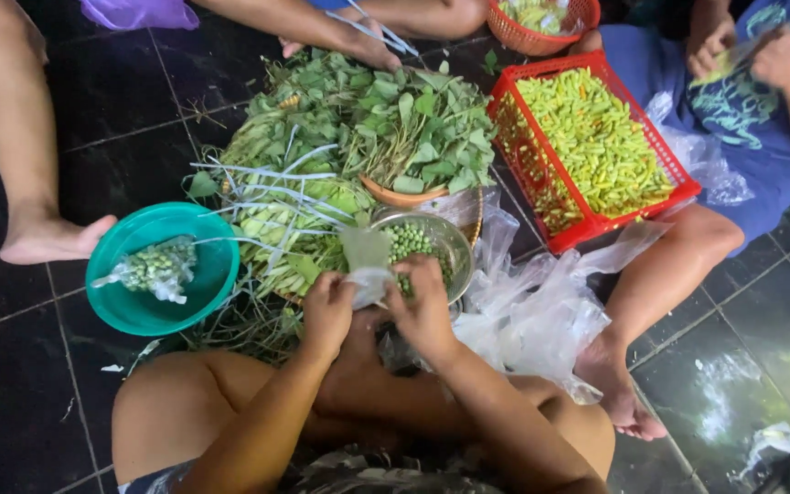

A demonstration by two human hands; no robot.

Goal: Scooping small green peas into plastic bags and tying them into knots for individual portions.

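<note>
My left hand (326,311) and my right hand (424,306) both grip a small clear plastic bag (367,259), holding it up just in front of a metal bowl (457,240) of small round green berries (408,240). My knees are bent below the hands. To the left stands a teal plastic bowl (125,302) with a filled, tied bag of green berries (157,267) lying in it.
A heap of green leaves and stems (358,128) with pale strips lies on a woven tray ahead. A red basket (678,187) holds green chillies. Crumpled clear bags (523,316) lie at right. Other people's legs and feet surround the dark tiled floor (20,384).
</note>
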